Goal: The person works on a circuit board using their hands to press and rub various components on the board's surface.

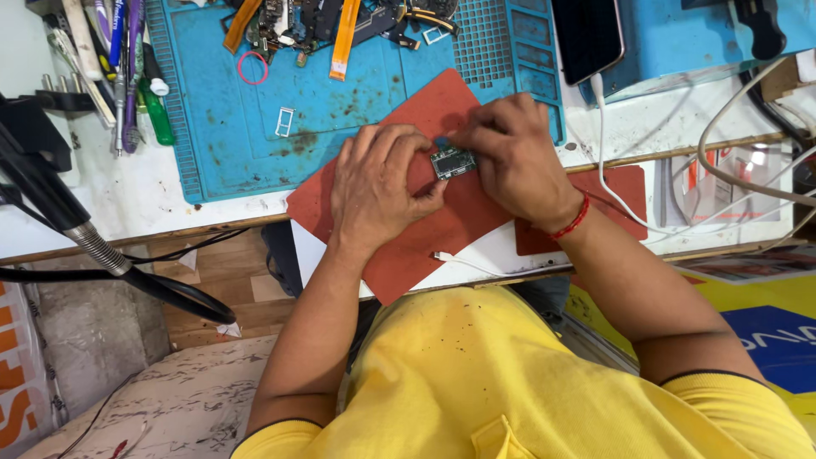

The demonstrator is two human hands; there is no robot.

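Note:
A small green circuit board lies on a red silicone mat at the bench's front edge. My left hand rests on the mat and pinches the board's left side with thumb and fingers. My right hand, with a red thread on its wrist, closes over the board's right and top edge. A small blue object shows between the right fingertips above the board; I cannot tell what it is.
A blue work mat behind carries phone parts, orange flex cables and a small metal frame. Tweezers and screwdrivers lie at left. A dark phone with a white cable sits at right. A flexible hose juts at left.

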